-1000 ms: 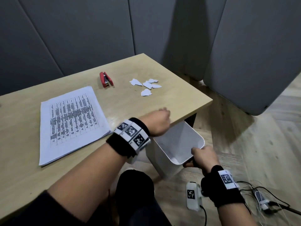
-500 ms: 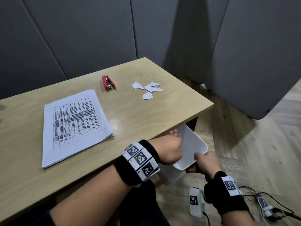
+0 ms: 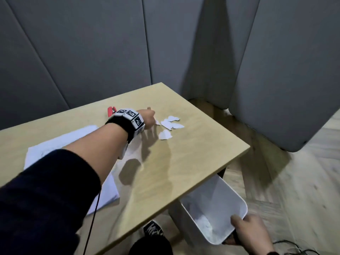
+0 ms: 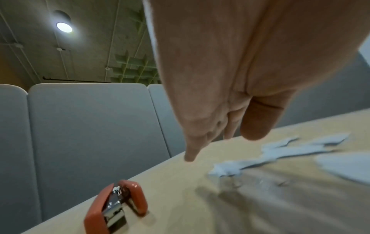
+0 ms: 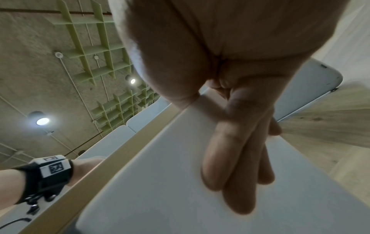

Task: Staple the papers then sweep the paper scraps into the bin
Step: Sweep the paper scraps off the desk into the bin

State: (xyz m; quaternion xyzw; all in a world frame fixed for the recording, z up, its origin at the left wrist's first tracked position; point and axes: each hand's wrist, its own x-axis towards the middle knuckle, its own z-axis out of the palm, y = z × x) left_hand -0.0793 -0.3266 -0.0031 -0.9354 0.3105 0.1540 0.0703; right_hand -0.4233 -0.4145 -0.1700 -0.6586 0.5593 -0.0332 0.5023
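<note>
Grey padded panels back a wooden table (image 3: 184, 162). At ten o'clock lie the papers (image 3: 55, 144), then the red stapler (image 3: 111, 110). Only the left wrist view shows the left hand (image 3: 147, 118) with fingers straight, holding nothing, just beside the scraps (image 3: 170, 126). At five o'clock the right hand (image 3: 252, 230) grips the bin (image 3: 211, 203) rim below the table edge.

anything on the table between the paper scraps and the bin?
Nothing: in the head view the tabletop from the paper scraps to the edge above the bin is bare wood, crossed only by shadows.
</note>
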